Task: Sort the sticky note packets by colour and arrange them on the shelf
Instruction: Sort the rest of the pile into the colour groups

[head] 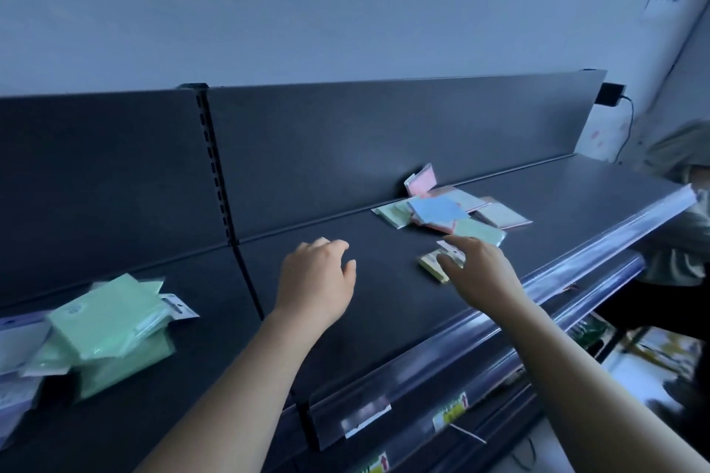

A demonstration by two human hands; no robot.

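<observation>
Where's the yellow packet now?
Head view, right of centre: the yellow packet lies on the shelf at the right hand, in front of the mixed pile.

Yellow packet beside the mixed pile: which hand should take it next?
Right. The right hand is already at the yellow packet, with its thumb touching it. The left hand holds nothing and sits over bare shelf, farther from the packet.
</observation>
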